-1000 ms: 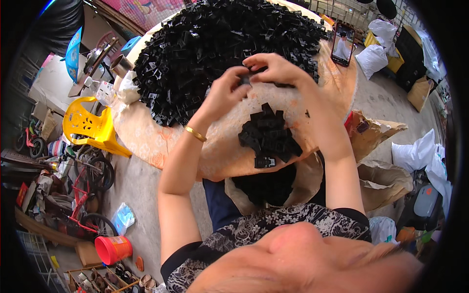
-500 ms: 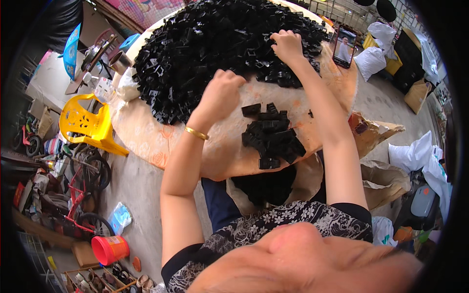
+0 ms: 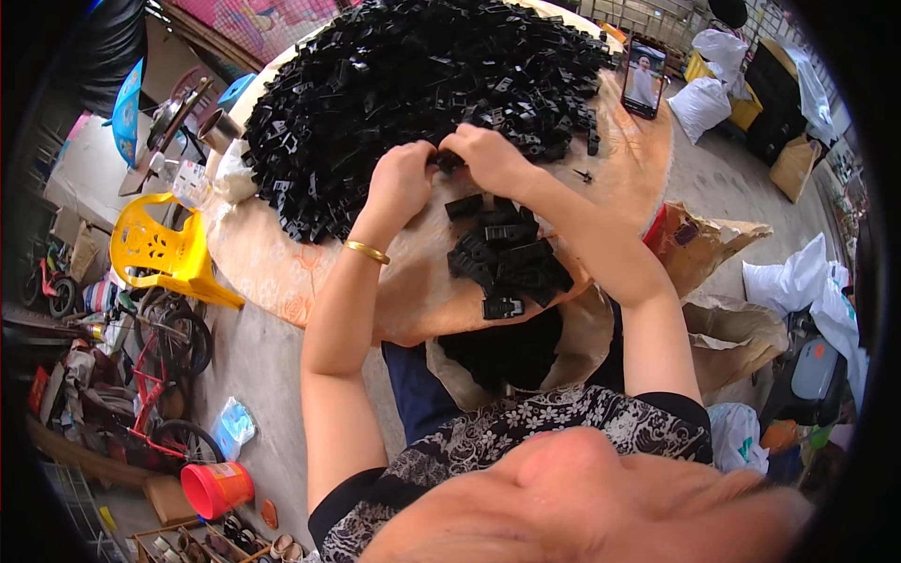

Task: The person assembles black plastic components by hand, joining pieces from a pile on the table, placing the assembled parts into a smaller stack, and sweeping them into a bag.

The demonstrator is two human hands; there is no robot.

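A big heap of small black plastic parts (image 3: 413,84) covers the far half of a round table (image 3: 282,272). My left hand (image 3: 402,178) and my right hand (image 3: 488,155) meet at the heap's near edge, both closed on one small black part (image 3: 447,161) held between them. A gold bangle (image 3: 365,251) rings my left wrist. Just below my hands lies a smaller pile of black parts (image 3: 507,255) near the table's front edge.
A phone (image 3: 644,79) stands propped at the table's far right. A sack of black parts (image 3: 497,352) hangs open below the table edge. A yellow plastic chair (image 3: 160,253), small bicycles (image 3: 160,375) and a red bucket (image 3: 216,488) stand left. Brown paper bags (image 3: 723,253) and white sacks (image 3: 798,277) lie right.
My right hand came back from the far heap with a part and met my left hand again near the heap's edge; the small near pile has grown slightly.
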